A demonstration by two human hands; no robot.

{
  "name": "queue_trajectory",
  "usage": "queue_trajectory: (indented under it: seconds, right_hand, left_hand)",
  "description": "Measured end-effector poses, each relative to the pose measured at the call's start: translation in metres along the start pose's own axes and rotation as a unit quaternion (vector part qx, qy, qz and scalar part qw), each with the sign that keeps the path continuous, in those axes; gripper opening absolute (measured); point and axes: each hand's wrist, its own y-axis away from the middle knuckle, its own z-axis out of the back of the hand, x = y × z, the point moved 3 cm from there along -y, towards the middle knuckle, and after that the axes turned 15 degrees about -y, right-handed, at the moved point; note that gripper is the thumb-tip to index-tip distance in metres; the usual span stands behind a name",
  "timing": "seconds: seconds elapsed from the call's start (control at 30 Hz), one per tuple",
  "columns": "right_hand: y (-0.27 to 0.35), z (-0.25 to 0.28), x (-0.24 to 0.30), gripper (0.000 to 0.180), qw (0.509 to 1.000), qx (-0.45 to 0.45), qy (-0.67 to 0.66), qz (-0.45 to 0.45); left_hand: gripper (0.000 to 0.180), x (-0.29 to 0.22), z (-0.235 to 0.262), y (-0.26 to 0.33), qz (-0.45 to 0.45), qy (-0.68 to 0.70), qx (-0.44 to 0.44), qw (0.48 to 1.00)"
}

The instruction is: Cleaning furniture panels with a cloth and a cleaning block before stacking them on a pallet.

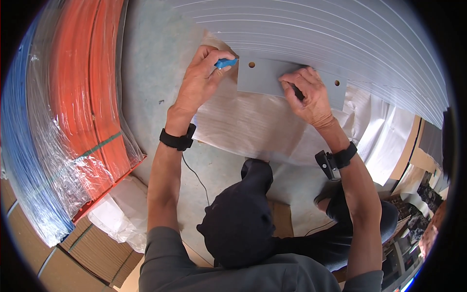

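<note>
My left hand (202,75) is closed around a small blue block-like tool (225,63), whose exact kind I cannot make out. The tool meets the left end of a flat grey panel (262,80) with round holes. Lower on that panel rests my right hand (307,95), its fingers curled and thumb drawn in; whatever they may hold is hidden. Under the panel lies a brownish-white wrapping sheet (248,124). A stack of long grey panels (311,34) rises directly behind it.
To the left stand orange panels (73,73) and blue panels (24,112) in clear film, with flat cardboard (82,267) below. White wrapping (377,131) hangs at the right. Black bands with small devices (328,165) are on both wrists, and a cable (194,173) trails from the left one.
</note>
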Motion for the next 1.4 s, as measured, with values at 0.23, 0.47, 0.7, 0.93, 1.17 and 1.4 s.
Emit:
queue_trajectory:
  seconds: [0.23,0.47,0.7,0.93,1.17,1.4]
  right_hand:
    - [0.002,0.004,-0.002,0.013,1.0,0.001,0.007,0.006]
    - [-0.001,0.003,0.0,0.015,1.0,0.023,0.009,0.019]
    - [-0.002,-0.004,0.003,0.015,0.999,0.023,0.037,0.006]
    - [-0.001,-0.006,0.006,0.018,0.998,0.029,0.057,0.0]
    - [-0.001,-0.006,0.003,0.018,0.994,0.039,0.101,0.007]
    - [-0.004,-0.006,0.004,0.015,0.995,0.036,0.098,0.006]
  left_hand:
    - [0.025,0.003,-0.003,-0.002,0.001,-0.032,-0.019,0.999]
    - [0.021,0.009,-0.009,0.012,0.091,0.029,-0.106,0.99]
    - [0.025,0.032,-0.057,0.039,0.252,0.402,-0.225,0.851]
    - [0.023,0.022,-0.079,0.053,0.224,0.466,-0.217,0.828]
    - [0.02,0.016,-0.094,0.047,0.23,0.522,-0.157,0.806]
    - [0.021,0.021,-0.101,0.035,0.267,0.48,-0.17,0.818]
